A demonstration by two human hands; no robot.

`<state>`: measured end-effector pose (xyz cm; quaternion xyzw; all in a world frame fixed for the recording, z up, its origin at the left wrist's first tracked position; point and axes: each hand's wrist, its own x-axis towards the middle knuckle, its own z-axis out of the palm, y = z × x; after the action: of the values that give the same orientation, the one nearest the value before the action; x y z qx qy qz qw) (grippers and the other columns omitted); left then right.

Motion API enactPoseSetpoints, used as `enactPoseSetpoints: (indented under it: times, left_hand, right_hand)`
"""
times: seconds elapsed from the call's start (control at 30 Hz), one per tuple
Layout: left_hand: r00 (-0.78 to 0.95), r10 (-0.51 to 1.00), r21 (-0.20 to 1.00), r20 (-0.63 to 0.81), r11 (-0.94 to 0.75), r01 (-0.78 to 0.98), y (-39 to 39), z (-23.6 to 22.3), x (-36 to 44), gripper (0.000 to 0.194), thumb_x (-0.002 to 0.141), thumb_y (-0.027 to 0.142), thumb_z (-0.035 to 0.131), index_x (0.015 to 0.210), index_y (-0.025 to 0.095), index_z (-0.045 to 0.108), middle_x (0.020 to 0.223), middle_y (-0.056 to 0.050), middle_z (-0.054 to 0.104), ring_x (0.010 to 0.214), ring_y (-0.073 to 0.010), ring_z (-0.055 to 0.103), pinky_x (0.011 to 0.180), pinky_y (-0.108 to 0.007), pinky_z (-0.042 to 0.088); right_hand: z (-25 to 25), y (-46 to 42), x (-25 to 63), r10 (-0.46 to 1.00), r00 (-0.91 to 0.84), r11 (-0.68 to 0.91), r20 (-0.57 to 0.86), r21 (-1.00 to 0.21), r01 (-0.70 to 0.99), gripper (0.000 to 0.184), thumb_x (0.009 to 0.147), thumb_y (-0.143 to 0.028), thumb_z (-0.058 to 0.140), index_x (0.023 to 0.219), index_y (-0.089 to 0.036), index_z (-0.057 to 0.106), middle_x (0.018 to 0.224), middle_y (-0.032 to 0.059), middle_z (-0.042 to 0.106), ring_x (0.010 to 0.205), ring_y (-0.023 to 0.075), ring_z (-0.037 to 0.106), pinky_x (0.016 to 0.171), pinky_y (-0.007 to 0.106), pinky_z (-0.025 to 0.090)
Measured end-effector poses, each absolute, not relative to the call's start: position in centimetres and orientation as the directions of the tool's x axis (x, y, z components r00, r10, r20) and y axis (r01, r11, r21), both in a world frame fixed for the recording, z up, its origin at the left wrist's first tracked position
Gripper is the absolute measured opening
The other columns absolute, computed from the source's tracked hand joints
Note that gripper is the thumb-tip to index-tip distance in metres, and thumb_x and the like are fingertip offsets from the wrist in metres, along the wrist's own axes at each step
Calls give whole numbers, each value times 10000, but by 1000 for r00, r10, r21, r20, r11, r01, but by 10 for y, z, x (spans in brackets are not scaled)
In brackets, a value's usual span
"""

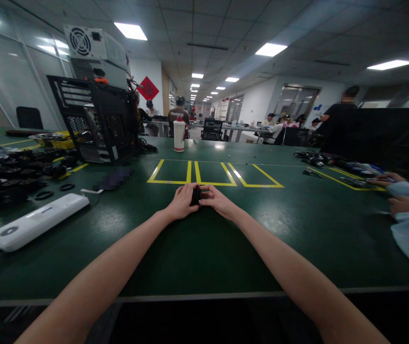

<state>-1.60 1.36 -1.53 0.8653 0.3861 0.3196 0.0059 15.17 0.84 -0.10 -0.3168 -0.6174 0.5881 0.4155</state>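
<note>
Between my two hands is a small black cylindrical part (196, 196), held just above or on the green table (204, 253); its exact kind is hidden by my fingers. My left hand (183, 201) is closed around its left side. From the right, the fingertips of my right hand (215, 199) press against the same part. Yellow tape outlines (213, 184) lie on the table right behind my hands.
Left of me are a white power strip (39, 222), black rings (44, 195), a heap of black parts (18, 174) and an open computer case (97, 119). A white cup (179, 136) stands behind. At right, a co-worker's hands (401, 196) are near tools and cables (319, 158).
</note>
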Motion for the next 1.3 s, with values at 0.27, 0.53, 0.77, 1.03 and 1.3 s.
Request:
enactPoseSetpoints:
  times: [0.27, 0.53, 0.77, 1.03, 1.3]
  left_hand:
    - [495, 675, 259, 548, -699, 666, 11, -12, -15, 554, 704, 316, 539, 1170, 194, 266, 1143, -85, 417, 1088, -227, 392, 943, -415, 272]
    - [495, 682, 273, 538, -697, 663, 9, -11, -16, 563, 698, 288, 547, 1178, 205, 265, 1155, -81, 411, 1100, -230, 389, 952, -425, 263]
    - [489, 675, 260, 552, -697, 668, 11, -13, -15, 569, 697, 303, 552, 1177, 200, 265, 1162, -85, 408, 1107, -232, 382, 949, -419, 266]
    - [505, 668, 245, 547, -704, 666, 11, -13, -16, 563, 711, 308, 537, 1185, 195, 254, 1170, -89, 402, 1114, -229, 375, 953, -414, 264]
    - [492, 679, 255, 545, -694, 674, 11, -13, -15, 557, 700, 297, 549, 1172, 204, 268, 1151, -80, 412, 1097, -229, 392, 948, -423, 272]
  right_hand:
    - [-8, 13, 145, 923, -349, 128, 163, -984, -121, 339, 638, -298, 643, 940, -211, 515, 862, 12, 578, 842, 144, 546, 830, 351, 413]
    - [1, 10, 148, 914, -393, 66, 102, -992, -106, 375, 582, -214, 685, 926, -190, 536, 941, 29, 562, 919, 158, 518, 880, 366, 380]
    - [-2, 9, 147, 918, -378, 75, 123, -987, -139, 330, 636, -309, 648, 916, -206, 507, 797, 7, 576, 814, 141, 554, 844, 359, 396]
    - [-4, 14, 145, 934, -348, 32, 79, -990, -140, 318, 630, -274, 653, 912, -170, 549, 964, 52, 570, 905, 155, 530, 873, 352, 384]
    - [2, 5, 148, 906, -407, 72, 121, -988, -134, 394, 590, -225, 684, 944, -212, 510, 854, 10, 580, 849, 145, 548, 847, 362, 398]
